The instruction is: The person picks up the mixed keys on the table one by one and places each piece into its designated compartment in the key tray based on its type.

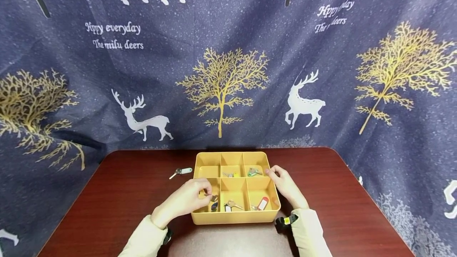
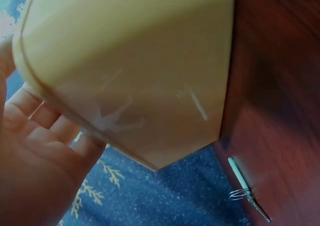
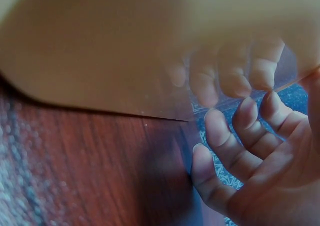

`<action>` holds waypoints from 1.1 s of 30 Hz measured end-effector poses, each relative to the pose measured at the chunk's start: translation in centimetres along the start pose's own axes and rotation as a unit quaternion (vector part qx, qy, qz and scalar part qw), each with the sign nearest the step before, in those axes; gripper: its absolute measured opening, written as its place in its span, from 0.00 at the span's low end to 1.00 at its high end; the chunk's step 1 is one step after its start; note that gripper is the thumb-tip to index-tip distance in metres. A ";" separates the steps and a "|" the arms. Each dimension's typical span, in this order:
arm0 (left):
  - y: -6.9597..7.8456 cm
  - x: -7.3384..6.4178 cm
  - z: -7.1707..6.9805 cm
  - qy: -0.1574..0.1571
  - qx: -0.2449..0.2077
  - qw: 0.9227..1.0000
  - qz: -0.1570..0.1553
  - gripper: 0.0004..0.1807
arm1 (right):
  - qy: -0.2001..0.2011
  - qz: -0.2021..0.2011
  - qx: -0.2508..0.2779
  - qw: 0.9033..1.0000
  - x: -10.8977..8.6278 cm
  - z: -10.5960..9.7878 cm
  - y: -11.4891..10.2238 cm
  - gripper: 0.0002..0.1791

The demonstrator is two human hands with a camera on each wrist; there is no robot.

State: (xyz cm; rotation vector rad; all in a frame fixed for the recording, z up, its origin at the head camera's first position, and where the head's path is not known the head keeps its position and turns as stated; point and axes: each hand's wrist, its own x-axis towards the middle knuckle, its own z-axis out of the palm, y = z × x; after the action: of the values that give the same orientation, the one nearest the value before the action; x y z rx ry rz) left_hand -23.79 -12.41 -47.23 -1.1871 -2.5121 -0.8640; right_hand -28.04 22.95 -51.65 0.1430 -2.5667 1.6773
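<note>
A yellow six-compartment organizer box [image 1: 235, 218] stands on the table. My left hand [image 1: 187, 199] reaches over its left wall into the front left compartment, thumb and forefinger pinching a key at a bunch with a dark blue tag [image 1: 214, 206]; the fingertips partly cover it. In the left wrist view, the wall hides the pinch. My right hand [image 1: 285, 183] grips the right rim, the thumb at the edge and the other fingers [image 3: 217, 128] against the outer wall, as the right wrist view shows. Keys with a red tag [image 1: 263, 203] lie in the front right compartment.
Keys with a pale tag [image 1: 185, 170] lie on the table left of the box. Other keys sit in the front middle [image 1: 233, 205], back middle [image 1: 230, 175] and back right [image 1: 254, 172] compartments. A patterned blue cloth [image 1: 228, 31] hangs behind the table.
</note>
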 end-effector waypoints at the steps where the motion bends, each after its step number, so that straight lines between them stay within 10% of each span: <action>1: 0.0 0.0 0.1 -0.005 0.006 1.000 -0.001 0.10 | -0.002 0.002 0.003 1.000 0.0 0.0 -0.1 0.19; 16: 0.6 1.1 0.6 -0.142 0.142 0.980 0.000 0.09 | 0.002 0.006 -0.013 1.000 0.1 0.1 0.1 0.19; 25: 1.1 2.7 0.3 -0.237 0.150 0.960 -0.023 0.07 | 0.013 -0.006 -0.030 0.999 -0.2 0.1 0.2 0.18; 33: 1.4 3.2 0.0 -0.254 0.161 0.952 -0.053 0.07 | 0.009 0.000 -0.015 1.000 -0.2 0.1 0.0 0.18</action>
State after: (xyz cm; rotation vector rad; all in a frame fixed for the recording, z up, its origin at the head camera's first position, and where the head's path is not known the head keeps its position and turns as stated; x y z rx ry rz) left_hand -24.77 -9.74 -45.26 -1.2939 -2.9851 -0.1505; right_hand -27.88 22.83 -51.67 0.1274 -2.5768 1.6326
